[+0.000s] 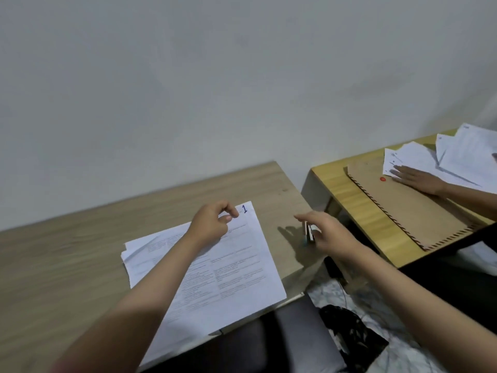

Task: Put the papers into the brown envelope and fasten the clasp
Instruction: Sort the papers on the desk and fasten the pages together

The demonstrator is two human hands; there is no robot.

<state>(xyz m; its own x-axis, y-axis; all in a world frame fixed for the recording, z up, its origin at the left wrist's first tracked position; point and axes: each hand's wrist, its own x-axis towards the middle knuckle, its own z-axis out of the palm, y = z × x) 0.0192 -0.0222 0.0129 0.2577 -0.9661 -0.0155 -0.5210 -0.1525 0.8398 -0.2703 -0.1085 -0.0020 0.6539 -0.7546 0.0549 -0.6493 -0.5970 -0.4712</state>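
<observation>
- Nearest the camera, dark cloth and a black object lay on a pale patterned surface below the desk's front edge.
- A stack of printed papers lay on the wooden desk, its near corner hanging past the desk's front edge; the top sheet carried a blue "1" at its far corner, and lower sheets fanned out to the left.
- The left hand hovered over or rested on the far part of the stack, its fingers curled and thumb meeting forefinger near the "1"; whether it pinched the sheet could not be told.
- The right hand reached over the desk's right end, fingers loosely bent around a small black-and-white object, too blurred to name; a firm grip could not be confirmed.
- Farther right, on a separate yellowish table, the brown envelope lay flat, with a striped edge and a red clasp button.
- Another person's hand lay flat with straight fingers on the envelope's far end, beside loose white sheets spread over that table.
- A plain pale wall stood behind both.
</observation>
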